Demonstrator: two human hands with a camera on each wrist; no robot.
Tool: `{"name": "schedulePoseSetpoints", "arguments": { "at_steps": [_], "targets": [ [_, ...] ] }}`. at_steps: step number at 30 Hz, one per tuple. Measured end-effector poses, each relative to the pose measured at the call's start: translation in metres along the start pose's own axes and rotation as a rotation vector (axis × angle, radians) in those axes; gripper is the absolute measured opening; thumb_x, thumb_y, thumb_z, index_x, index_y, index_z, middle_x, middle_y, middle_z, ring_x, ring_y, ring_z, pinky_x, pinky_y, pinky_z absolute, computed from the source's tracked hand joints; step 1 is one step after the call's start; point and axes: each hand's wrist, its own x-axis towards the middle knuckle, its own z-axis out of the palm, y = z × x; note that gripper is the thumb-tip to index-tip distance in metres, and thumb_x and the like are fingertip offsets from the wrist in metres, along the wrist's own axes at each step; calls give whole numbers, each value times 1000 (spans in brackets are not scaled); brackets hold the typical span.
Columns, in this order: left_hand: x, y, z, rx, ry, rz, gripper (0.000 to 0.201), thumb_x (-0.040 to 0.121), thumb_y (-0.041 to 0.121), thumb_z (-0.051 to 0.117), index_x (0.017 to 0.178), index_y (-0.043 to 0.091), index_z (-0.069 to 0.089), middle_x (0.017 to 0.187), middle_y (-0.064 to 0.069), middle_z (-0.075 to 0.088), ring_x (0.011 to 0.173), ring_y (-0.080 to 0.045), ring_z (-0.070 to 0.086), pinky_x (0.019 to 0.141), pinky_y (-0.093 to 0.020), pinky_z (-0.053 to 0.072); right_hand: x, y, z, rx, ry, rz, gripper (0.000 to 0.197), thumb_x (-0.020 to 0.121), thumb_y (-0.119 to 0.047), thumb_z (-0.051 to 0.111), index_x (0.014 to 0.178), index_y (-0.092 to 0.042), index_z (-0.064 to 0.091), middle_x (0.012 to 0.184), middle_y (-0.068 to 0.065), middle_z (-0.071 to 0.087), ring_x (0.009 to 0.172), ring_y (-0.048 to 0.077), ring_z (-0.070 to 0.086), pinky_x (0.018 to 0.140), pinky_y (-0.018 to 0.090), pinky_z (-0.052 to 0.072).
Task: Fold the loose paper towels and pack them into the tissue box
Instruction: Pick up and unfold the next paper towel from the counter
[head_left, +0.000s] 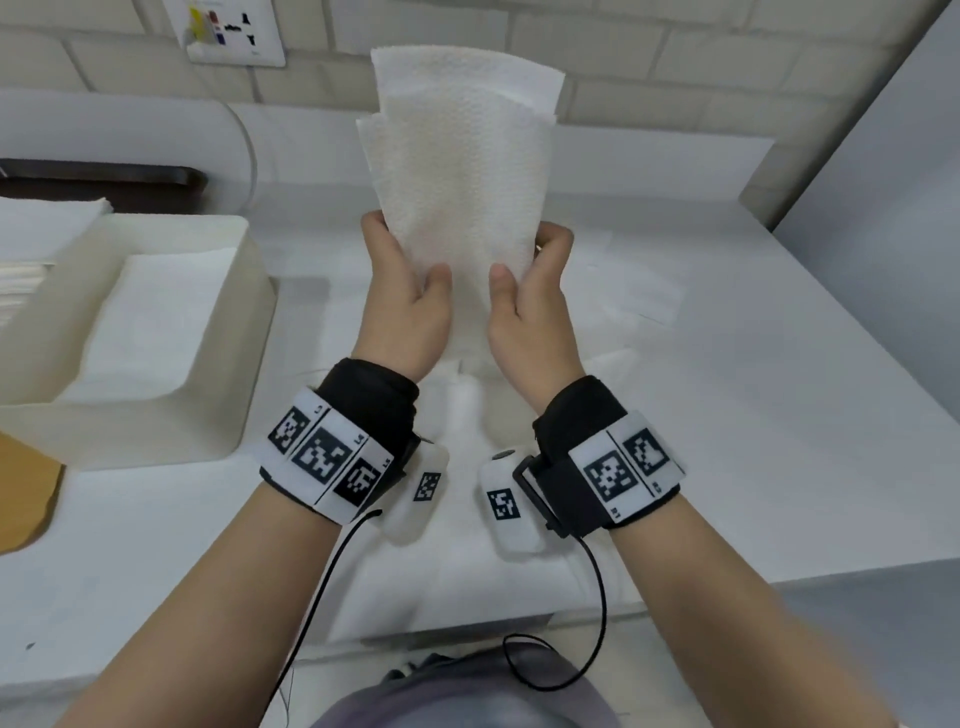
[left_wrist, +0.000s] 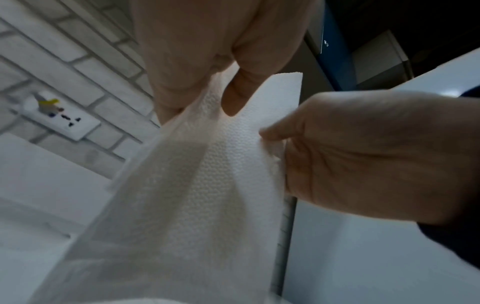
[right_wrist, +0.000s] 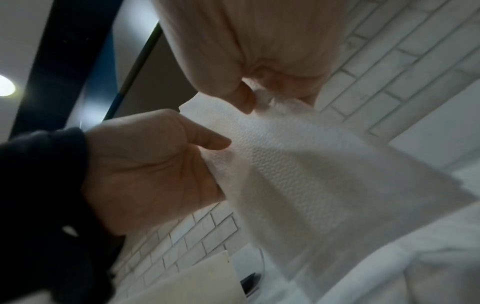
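I hold one white embossed paper towel (head_left: 460, 156) upright above the table, its layers fanned at the top. My left hand (head_left: 408, 254) pinches its lower left edge and my right hand (head_left: 527, 257) pinches the lower right edge, thumbs toward me. In the left wrist view the left hand's thumb (left_wrist: 233, 96) presses the towel (left_wrist: 207, 185), with the right hand (left_wrist: 363, 160) beside it. In the right wrist view the right hand (right_wrist: 259, 61) pinches the towel (right_wrist: 311, 164) opposite the left hand (right_wrist: 145, 168). The cream tissue box (head_left: 171, 228) stands open at the left with white towels inside.
More loose white towels (head_left: 467, 545) lie on the white table under my wrists, and one flat sheet (head_left: 634, 286) lies at the right. A stack of towels (head_left: 31, 260) sits at the far left. A brick wall with a socket (head_left: 234, 31) stands behind.
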Motion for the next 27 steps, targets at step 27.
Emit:
{"name": "schedulePoseSetpoints", "arguments": {
  "at_steps": [27],
  "targets": [
    [-10,-12,28,-34,35,-110,51,82,-15,41,124,9,26,116,-3,43,106,-12,47,85,-14,44,-19,14,-13,137,-2,185,34,97,-1,29,129,-8,18,117,-1,39,106,10,44,84,14,40]
  ]
}}
